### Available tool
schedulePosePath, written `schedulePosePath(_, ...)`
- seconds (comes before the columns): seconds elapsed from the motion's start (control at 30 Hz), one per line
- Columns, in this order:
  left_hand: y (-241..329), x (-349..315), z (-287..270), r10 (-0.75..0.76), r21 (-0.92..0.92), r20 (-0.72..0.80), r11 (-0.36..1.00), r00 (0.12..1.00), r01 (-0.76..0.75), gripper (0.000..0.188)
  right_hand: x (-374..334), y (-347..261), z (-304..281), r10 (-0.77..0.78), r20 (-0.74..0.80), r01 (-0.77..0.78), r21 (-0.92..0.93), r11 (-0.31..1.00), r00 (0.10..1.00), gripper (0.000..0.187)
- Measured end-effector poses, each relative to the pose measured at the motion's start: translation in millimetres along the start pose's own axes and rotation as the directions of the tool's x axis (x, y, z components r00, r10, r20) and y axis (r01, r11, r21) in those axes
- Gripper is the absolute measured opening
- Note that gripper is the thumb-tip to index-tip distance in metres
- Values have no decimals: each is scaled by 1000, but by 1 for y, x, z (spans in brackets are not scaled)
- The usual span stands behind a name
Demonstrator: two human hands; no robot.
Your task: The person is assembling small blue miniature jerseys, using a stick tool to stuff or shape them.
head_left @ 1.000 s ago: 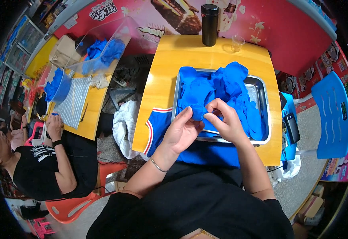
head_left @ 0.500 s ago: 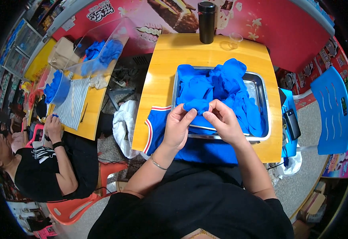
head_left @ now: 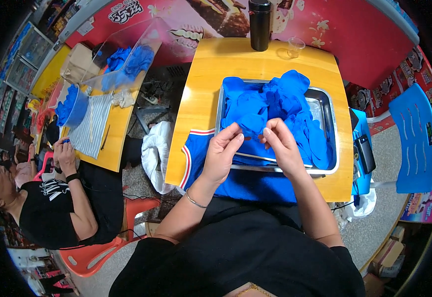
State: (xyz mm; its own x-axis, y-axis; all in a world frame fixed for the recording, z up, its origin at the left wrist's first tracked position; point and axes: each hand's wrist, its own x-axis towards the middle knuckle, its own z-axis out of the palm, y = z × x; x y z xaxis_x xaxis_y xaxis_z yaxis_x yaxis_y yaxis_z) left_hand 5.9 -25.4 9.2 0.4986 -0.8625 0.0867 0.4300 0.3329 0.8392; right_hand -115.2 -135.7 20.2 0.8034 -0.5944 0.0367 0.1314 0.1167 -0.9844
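Both my hands meet over the near edge of a metal tray [head_left: 332,136] heaped with blue cloth pieces [head_left: 302,126]. Between my fingertips is a rounded blue cloth piece [head_left: 252,124]. Thumb and forefinger of my left hand [head_left: 223,154] pinch its left side; a bracelet circles that wrist. Pinched likewise, my right hand [head_left: 284,152] is at its right side, the cloth edge partly hidden by the fingers. Beneath the tray lies a blue garment [head_left: 203,147] with red and white trim, spread over the yellow table [head_left: 196,94].
A black flask [head_left: 259,27] and a clear cup [head_left: 295,46] stand at the back. On the left, a co-worker's hands [head_left: 65,157] work near a blue bowl [head_left: 77,111] and a clear bin [head_left: 141,32]. To the right are a blue chair [head_left: 414,141] and a phone [head_left: 366,154].
The cloth piece between my fingers, folded over before, now stands up and opened out. My hands have shifted slightly and are a little farther apart. The co-worker's hands have come together.
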Motion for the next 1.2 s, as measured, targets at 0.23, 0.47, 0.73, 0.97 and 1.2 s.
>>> schedulePosePath(0.23, 13, -1, 10, 22, 135, 32, 991, 999, -27, 24, 2, -2, 7, -312, -119, 287, -190, 939, 943, 32)
schedulePosePath(0.47, 3, 4, 2, 25, 132, 30, 991, 999, -28, 14, 2, -1, 0, -259, -35, 226, -384, 895, 965, 13)
schedulePosePath(0.73, 11, -3, 2, 119, 210, -3, 971, 993, -116, 15, 5, -11, 4, -185, -14, 172, -305, 937, 983, 31)
schedulePosePath(0.97, 26, -5, 11, 297, 570, 147, 754, 943, -326, 17, -2, -24, 8, -255, 31, 244, -424, 872, 967, 13)
schedulePosePath(1.2, 19, 0, 1, 205, 479, 105, 847, 973, -230, 19, 3, -21, 10, -279, -71, 228, -404, 886, 958, 9)
